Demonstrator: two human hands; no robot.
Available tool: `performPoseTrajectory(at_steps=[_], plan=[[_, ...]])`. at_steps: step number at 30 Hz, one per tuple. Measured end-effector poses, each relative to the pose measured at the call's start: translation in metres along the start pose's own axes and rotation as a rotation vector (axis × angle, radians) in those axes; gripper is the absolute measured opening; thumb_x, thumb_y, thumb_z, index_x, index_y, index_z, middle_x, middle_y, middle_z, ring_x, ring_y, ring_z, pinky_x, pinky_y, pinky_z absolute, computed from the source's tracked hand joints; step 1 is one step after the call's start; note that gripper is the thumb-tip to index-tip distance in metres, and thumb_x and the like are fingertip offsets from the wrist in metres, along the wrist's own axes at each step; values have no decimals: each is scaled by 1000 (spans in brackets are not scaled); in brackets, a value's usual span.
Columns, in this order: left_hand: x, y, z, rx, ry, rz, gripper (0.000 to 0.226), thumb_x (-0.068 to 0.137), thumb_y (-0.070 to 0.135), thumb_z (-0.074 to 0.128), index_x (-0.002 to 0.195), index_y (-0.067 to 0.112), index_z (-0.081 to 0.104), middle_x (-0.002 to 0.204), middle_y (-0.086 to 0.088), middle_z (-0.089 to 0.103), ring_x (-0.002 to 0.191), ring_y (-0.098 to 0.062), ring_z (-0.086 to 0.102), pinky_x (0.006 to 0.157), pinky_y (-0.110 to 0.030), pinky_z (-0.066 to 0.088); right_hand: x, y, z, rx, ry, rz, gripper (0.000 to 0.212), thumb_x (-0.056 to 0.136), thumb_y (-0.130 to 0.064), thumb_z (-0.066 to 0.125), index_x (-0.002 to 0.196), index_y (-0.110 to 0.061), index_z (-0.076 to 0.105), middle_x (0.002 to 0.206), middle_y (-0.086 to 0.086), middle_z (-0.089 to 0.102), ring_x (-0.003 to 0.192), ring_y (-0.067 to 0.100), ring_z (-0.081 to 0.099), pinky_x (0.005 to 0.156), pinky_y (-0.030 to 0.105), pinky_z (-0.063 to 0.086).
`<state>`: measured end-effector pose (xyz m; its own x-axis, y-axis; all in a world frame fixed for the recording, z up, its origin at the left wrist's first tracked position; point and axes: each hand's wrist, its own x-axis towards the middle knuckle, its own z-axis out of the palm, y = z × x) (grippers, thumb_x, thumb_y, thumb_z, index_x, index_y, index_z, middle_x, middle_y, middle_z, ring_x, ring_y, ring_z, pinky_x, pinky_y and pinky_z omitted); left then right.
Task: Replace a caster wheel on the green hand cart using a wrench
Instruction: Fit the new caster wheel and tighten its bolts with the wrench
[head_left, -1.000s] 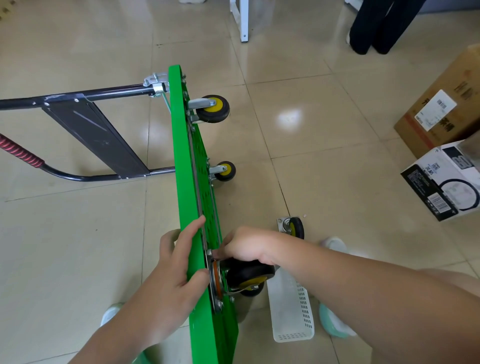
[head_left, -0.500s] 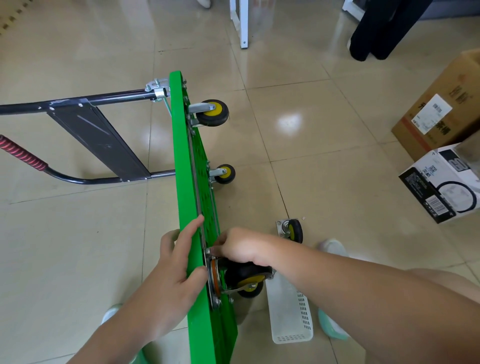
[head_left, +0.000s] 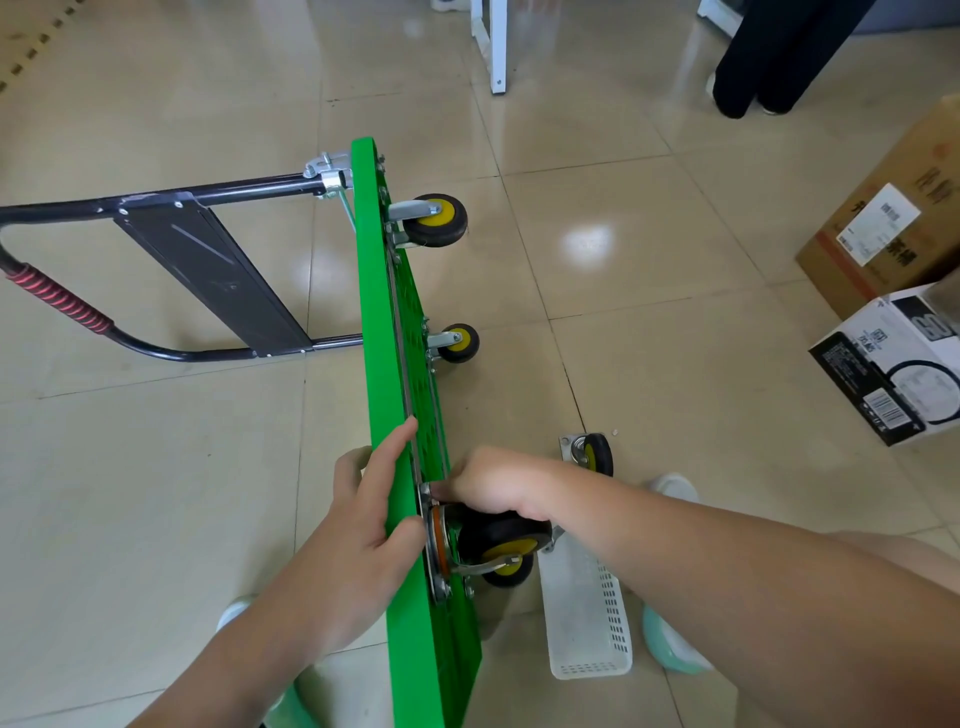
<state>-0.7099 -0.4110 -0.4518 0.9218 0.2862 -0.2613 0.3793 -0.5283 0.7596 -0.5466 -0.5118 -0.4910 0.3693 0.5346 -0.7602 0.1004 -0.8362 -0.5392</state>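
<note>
The green hand cart (head_left: 379, 312) stands on its long edge on the floor, and its deck runs from the middle of the view down to the bottom edge. On its right face, at the near end, sits a black caster wheel (head_left: 498, 540) with a yellow hub, fixed on a metal plate (head_left: 434, 551).

The right hand (head_left: 493, 488) lies over the top of this wheel with the forearm coming in from the right. Its fingers are curled and the fingertips (head_left: 441, 488) meet at the upper corner of the plate. I cannot tell whether they pinch something small there.

The left hand (head_left: 353, 535) clasps the upper edge of the deck just beside the plate. The index finger (head_left: 395, 447) lies straight along the edge, the thumb (head_left: 405, 535) presses on the right side, and the other fingers go down the left face.

Two more casters (head_left: 436, 221) (head_left: 458, 343) stick out from the same face farther away. The black handle (head_left: 156, 355) with a red grip (head_left: 62, 301) lies out to the left.

A loose caster (head_left: 592, 454) lies on the glossy beige tile floor (head_left: 675, 364) near the right wrist, and a white plastic basket (head_left: 587, 623) lies under the forearm. A pale green shoe (head_left: 670, 649) is beside the basket. At the right stand a cardboard box (head_left: 893, 218) and a white and black box (head_left: 893, 364). At the top are a white furniture leg (head_left: 497, 47) and the dark trouser legs (head_left: 769, 57) of another person.
</note>
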Motion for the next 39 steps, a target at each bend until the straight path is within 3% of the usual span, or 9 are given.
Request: performPoseTrajectory(at_steps=[6, 9, 11, 16, 18, 24, 29, 35, 39], plan=[[0, 1, 0, -10, -1, 7, 81, 98, 34, 47, 137, 84, -4, 124, 31, 22, 85, -6, 63, 72, -11, 47, 3, 3, -2, 62, 2, -34, 48, 99, -48, 58, 129, -11, 64, 118, 12, 69, 104, 30, 65, 89, 35, 50], [0, 2, 0, -12, 3, 13, 80, 97, 36, 46, 136, 84, -4, 122, 31, 22, 82, -4, 63, 69, -11, 46, 2, 4, -4, 79, 1, -10, 56, 99, -54, 53, 134, -10, 62, 123, 13, 67, 104, 31, 64, 95, 38, 51], [0, 2, 0, -16, 7, 19, 80, 97, 36, 46, 133, 86, -5, 122, 32, 21, 84, 0, 63, 69, -8, 45, 2, 4, -5, 70, -14, 15, 57, 96, -56, 57, 129, -10, 64, 115, 12, 69, 97, 30, 66, 93, 38, 54], [-1, 1, 0, -3, 0, 7, 79, 98, 37, 46, 138, 83, -4, 122, 33, 21, 82, -7, 64, 70, -11, 47, 1, 6, -11, 149, -72, -37, 31, 84, -28, 74, 112, -15, 71, 105, 13, 73, 100, 34, 71, 92, 48, 58], [-1, -1, 0, 8, 0, 5, 80, 99, 35, 47, 140, 82, -3, 122, 31, 22, 76, -13, 64, 68, -13, 48, 3, 8, -10, 159, -82, -36, 30, 83, -29, 75, 109, -14, 74, 105, 13, 75, 100, 34, 71, 93, 49, 58], [0, -1, 0, -4, -8, 14, 78, 99, 40, 46, 138, 83, -4, 122, 32, 21, 72, -8, 64, 68, -11, 46, 8, 9, -6, 122, -33, -9, 44, 93, -50, 62, 118, -15, 70, 94, 4, 70, 83, 21, 66, 74, 31, 52], [0, 0, -1, 1, -11, 11, 76, 98, 42, 45, 134, 86, -6, 123, 33, 20, 82, -7, 64, 73, -10, 46, 8, 7, -9, 156, -89, -15, 32, 89, -35, 68, 112, -14, 72, 104, 11, 73, 98, 32, 70, 93, 46, 57], [0, -1, -1, 11, -17, 13, 81, 99, 36, 46, 134, 86, -7, 127, 31, 21, 83, -6, 63, 73, -12, 48, 9, 9, -8, 188, -104, -12, 34, 88, -38, 69, 113, -15, 70, 102, 10, 74, 97, 32, 71, 90, 44, 59], [-1, -1, -2, 14, -19, 2, 76, 99, 43, 45, 140, 82, -6, 128, 31, 21, 80, -8, 63, 70, -13, 48, 10, 11, -7, 168, -114, 6, 32, 86, -37, 71, 105, -12, 73, 101, 14, 75, 97, 36, 72, 90, 48, 59]])
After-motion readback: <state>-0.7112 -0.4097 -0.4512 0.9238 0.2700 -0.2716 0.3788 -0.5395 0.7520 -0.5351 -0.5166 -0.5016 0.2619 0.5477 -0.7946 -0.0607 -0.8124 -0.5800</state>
